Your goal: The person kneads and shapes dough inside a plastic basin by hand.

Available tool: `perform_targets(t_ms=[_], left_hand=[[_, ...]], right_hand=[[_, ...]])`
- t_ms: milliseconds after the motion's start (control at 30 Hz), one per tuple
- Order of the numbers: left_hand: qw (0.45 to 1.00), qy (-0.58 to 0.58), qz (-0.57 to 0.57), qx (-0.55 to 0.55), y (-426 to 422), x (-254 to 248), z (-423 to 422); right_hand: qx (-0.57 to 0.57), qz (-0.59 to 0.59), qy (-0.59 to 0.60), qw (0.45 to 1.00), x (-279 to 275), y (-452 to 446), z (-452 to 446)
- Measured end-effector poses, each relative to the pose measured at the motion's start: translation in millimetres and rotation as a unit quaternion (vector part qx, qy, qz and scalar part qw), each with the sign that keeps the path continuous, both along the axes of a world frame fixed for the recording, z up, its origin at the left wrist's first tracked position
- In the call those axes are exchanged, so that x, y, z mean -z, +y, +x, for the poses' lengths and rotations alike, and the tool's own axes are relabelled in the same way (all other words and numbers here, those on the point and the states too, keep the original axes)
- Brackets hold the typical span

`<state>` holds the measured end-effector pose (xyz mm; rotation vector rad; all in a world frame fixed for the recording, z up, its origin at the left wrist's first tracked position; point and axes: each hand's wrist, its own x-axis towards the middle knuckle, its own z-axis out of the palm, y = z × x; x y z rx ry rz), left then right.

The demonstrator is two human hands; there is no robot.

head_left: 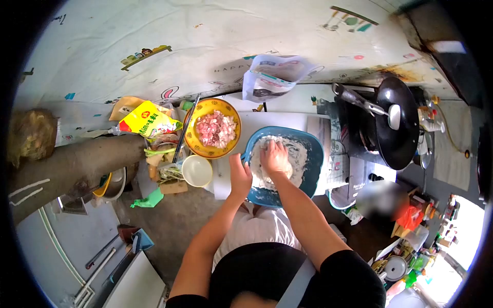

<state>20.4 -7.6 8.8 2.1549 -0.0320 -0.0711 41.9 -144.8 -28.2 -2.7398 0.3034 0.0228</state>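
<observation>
A blue basin (314, 154) stands in front of me, with loose white flour (298, 151) spread over its bottom and up its sides. My right hand (276, 160) is down inside it, fingers curled into a pale lump of dough (288, 170); the fingertips are partly hidden. At the basin's left rim, my left hand (240, 175) grips the edge, thumb side up. Just left of the basin sits a yellow patterned bowl (191, 136) of chopped raw meat (215, 129). A small white bowl (197, 171) is nearest to my left hand on its other side.
Dark chopsticks (187, 126) lie across the yellow bowl's left edge. Farther left are a yellow seasoning bag (149, 120) and green vegetable stalks (169, 174). A white plastic bag (275, 77) leans on the wall. To the right, a black wok (398, 131) stands tilted by the stove.
</observation>
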Motion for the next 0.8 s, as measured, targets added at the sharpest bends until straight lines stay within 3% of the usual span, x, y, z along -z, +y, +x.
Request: perform_targets(t_ms=[100, 133, 267, 400, 500, 567, 600, 800], left_hand=[[0.999, -0.038, 0.024, 0.010, 0.8, 4.6, -1.1], [0.999, -0.024, 0.035, 0.007, 0.6, 3.2, -1.8], [0.999, -0.028, 0.022, -0.004, 0.0, 5.6, -2.3], [0.998, -0.042, 0.041, -0.010, 0.7, 17.4, -3.7], [1.000, -0.010, 0.021, -0.014, -0.9, 10.0, -2.4], [1.000, -0.010, 0.018, -0.020, -2.9, 8.9, -1.9], [1.000, -0.009, 0.019, -0.023, -2.0, 7.6, -1.7], [0.998, -0.053, 0.039, -0.016, -1.3, 6.4, -1.9]], right_hand=[[0.024, 0.019, -0.036, 0.999, 2.5, -7.1, -2.0], [0.028, 0.095, -0.021, 0.995, -9.5, -17.0, -3.1], [-0.043, 0.209, 0.057, 0.975, -36.8, -54.2, -19.0], [-0.135, 0.090, 0.133, 0.978, -93.1, -55.8, -33.8], [-0.195, 0.097, 0.113, 0.969, -69.2, -53.2, -63.1], [-0.283, 0.013, 0.034, 0.958, -71.7, -43.6, -76.3], [-0.290, 0.004, 0.062, 0.955, -67.9, -40.5, -78.1], [-0.283, -0.029, -0.022, 0.959, -28.0, -30.2, -57.3]])
